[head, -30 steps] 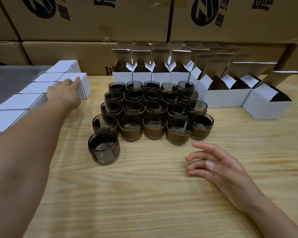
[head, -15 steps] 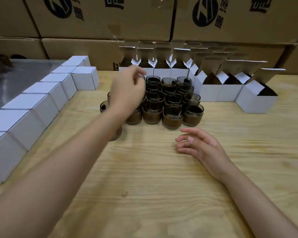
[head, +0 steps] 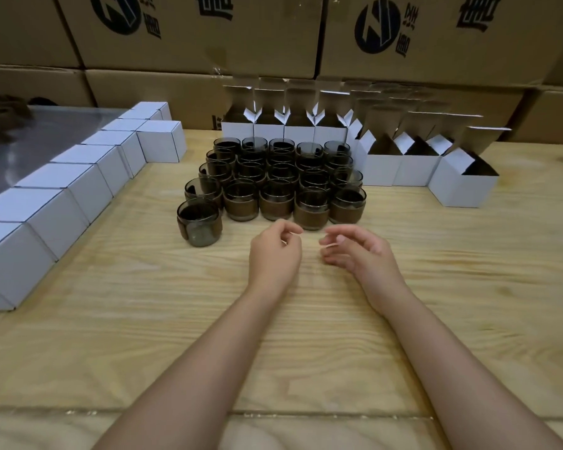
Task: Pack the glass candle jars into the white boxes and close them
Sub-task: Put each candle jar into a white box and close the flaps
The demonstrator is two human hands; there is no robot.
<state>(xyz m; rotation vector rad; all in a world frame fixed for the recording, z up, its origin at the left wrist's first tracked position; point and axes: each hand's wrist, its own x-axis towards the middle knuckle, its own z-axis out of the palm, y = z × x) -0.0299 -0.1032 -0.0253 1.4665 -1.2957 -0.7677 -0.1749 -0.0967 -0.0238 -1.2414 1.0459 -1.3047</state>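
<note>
Several dark glass candle jars [head: 312,206] with brown bands stand packed together mid-table. One jar [head: 199,226] stands apart at the front left. Behind and to the right of them, several white boxes [head: 464,183] stand with their flaps up. A row of closed white boxes [head: 88,186] runs along the left. My left hand [head: 275,254] and my right hand [head: 358,251] hover close together just in front of the jars, fingers loosely curled, holding nothing.
The wooden table [head: 468,287] stretches bare to the right and towards me. Big brown cartons [head: 189,30] are stacked along the back. A grey metal surface [head: 30,138] lies at the far left behind the closed boxes.
My left hand has let go of the closed box at the far left, swung right over the jars and come back beside my right hand. The view has tilted down.
</note>
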